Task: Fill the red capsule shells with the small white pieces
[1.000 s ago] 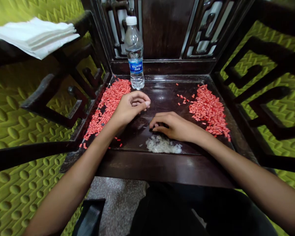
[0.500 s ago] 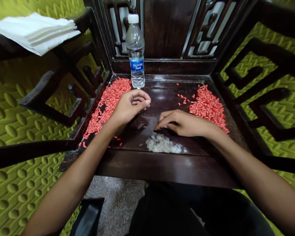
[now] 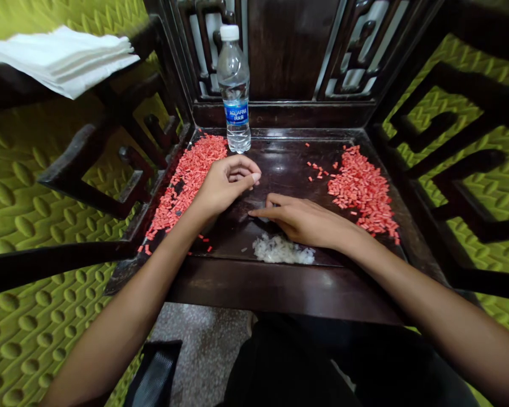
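Note:
My left hand [image 3: 233, 183] hovers over the dark wooden seat [image 3: 280, 155], beside the left heap of small red pieces [image 3: 190, 164]. Its fingers are curled and the thumb tip meets the index finger; whatever they may pinch is too small to make out. My right hand [image 3: 303, 220] reaches leftward, low over the wood, its index finger stretched out and the other fingers apart from it. It looks open. Just below it lies a small pile of translucent whitish pieces [image 3: 282, 250]. Another heap of red pieces [image 3: 362, 189] spreads to the right of that hand.
A water bottle [image 3: 236, 93] with a white cap stands upright at the back left. White napkins [image 3: 68, 59] lie stacked on the left armrest. Dark carved armrests border both sides, and a few stray red pieces [image 3: 317, 169] lie near the right heap.
My right hand has moved from above the whitish pile to the left, and its index finger has straightened. My left hand has stayed almost still.

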The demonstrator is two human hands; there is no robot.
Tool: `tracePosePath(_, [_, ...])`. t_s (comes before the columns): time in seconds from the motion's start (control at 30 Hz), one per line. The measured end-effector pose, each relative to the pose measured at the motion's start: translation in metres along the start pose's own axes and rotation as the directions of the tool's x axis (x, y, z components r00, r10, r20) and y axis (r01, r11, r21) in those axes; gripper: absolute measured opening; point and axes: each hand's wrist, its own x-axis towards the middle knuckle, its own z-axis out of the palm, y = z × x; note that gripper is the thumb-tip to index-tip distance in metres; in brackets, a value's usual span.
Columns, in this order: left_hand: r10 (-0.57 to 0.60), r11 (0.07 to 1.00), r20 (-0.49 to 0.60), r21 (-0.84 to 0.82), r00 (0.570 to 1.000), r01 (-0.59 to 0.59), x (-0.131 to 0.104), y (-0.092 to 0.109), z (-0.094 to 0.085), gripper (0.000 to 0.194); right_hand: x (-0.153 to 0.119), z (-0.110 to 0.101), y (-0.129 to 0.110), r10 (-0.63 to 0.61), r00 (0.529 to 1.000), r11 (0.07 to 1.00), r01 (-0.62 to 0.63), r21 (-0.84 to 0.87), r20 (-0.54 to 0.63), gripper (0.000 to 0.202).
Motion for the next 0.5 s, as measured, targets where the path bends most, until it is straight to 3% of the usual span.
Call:
tracePosePath(0.07, [0.002, 1.0, 0.0, 0.0, 1.0, -0.002, 0.0, 0.0, 0.0, 0.021, 0.0, -0.002, 0.001, -0.038, 0.999, 0.999, 0.038, 0.04, 0.01, 0.058])
tracePosePath(0.17, [0.015, 1.0, 0.001, 0.005, 1.0, -0.015, 0.0, 0.0, 0.0, 0.02, 0.0, -0.003, 0.01, -0.153, 0.988, 0.962, 0.144, 0.232, 0.024, 0.053])
tracePosePath(0.27, [0.016, 1.0, 0.003, 0.01, 1.0, -0.016, 0.0, 0.0, 0.0, 0.019, 0.0, -0.002, 0.016, -0.182, 0.983, 0.931, 0.176, 0.32, -0.011, 0.049])
tracePosePath(0.37, [0.012, 1.0, 0.003, 0.013, 1.0, -0.012, 0.0, 0.001, 0.0, 0.017, -0.001, 0.0, 0.009, -0.212, 0.977, 0.945, 0.206, 0.255, -0.005, 0.058])
tracePosePath(0.5, [0.004, 1.0, 0.003, 0.007, 1.0, -0.004, 0.0, 0.001, 0.001, 0.014, 0.001, 0.002, -0.011, -0.245, 0.962, 0.969, 0.238, 0.073, 0.123, 0.082])
